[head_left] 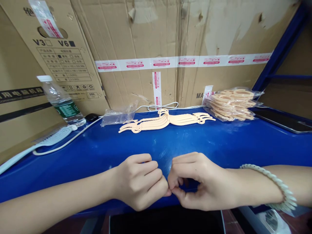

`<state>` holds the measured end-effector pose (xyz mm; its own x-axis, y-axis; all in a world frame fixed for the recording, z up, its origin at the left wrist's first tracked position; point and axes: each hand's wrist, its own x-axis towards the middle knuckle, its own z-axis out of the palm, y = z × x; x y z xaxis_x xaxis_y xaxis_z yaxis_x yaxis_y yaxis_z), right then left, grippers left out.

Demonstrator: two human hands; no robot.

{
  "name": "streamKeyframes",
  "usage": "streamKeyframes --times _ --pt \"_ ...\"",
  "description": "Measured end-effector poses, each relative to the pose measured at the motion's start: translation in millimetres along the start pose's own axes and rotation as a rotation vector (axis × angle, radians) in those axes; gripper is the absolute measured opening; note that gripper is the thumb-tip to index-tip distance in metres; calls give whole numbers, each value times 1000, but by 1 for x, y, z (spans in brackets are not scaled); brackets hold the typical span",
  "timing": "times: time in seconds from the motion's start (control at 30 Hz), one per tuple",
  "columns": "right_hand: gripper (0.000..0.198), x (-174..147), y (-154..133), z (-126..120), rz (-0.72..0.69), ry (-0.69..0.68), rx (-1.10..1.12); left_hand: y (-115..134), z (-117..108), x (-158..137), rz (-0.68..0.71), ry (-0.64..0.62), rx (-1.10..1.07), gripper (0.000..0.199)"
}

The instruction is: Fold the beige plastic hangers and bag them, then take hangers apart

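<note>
Two hands meet at the near edge of the blue table [97, 152]. The left hand [140, 180] is curled into a loose fist. The right hand [200, 180] is curled too, and its fingertips [174, 188] touch the left hand's knuckles. I cannot tell if anything is pinched between them. A pale bead bracelet [275, 185] sits on the right wrist.

Farther back, in the middle of the table, a bunch of flat peach plastic strips [165, 122] lies loose, well apart from the hands. Just to its left is an empty clear bag [117, 116]. To the right, near the wall, bags of the same strips [231, 104] are piled up.

On the far left, a water bottle [60, 102] stands upright, with a white comb [52, 138] and a white cable [80, 135] near it. Cardboard boxes [146, 39] fill the back.
</note>
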<state>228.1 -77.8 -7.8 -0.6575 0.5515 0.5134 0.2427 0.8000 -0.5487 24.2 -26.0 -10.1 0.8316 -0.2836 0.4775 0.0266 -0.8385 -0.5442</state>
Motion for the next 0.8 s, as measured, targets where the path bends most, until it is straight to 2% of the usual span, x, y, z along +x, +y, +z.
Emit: streamKeyframes --times 0.2,0.8 --pt "15 2 0 -2 -17 -53 -55 -1 0 0 -20 -16 -15 39" --pt "16 0 9 9 -61 25 -8 0 0 2 -3 -9 -39 41"
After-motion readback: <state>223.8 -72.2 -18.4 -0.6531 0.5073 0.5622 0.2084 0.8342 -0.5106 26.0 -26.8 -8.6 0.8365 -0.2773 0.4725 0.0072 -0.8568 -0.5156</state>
